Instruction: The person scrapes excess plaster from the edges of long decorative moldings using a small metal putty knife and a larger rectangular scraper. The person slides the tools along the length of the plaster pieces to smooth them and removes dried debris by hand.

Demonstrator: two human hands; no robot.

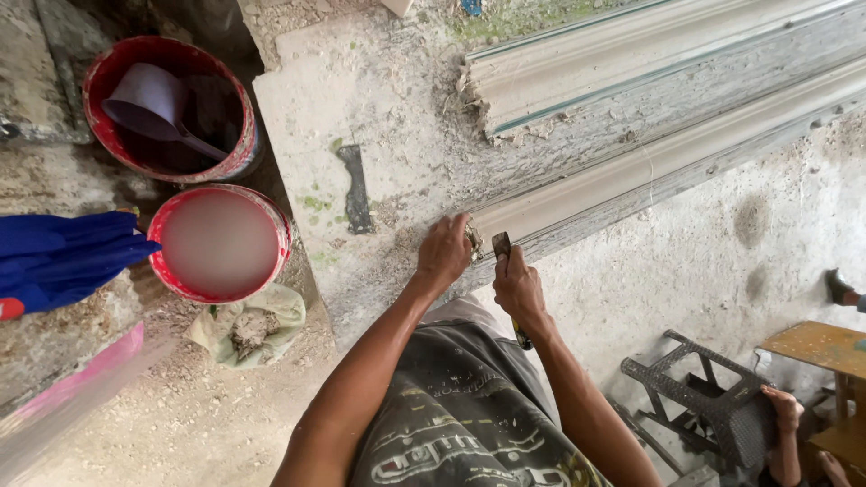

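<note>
A: Head view: your left hand (444,251) pressed, fingers curled, on the near end of the long pale moulded plaster strip (631,176) lying on the rough grey slab (397,108).

B: Your right hand (517,287) was clamped round a small flat-bladed metal scraper (502,245), its blade touching that end.

Both bare forearms rise from the bottom centre of the frame and converge just above the middle. The left hand (444,252) sits knuckles-up, fingers curled down and pressed flat at their tips. Just beside it, to the right, the right hand (517,290) is clenched in a tight grip, thumb on top, wrist bent slightly inward.
</note>
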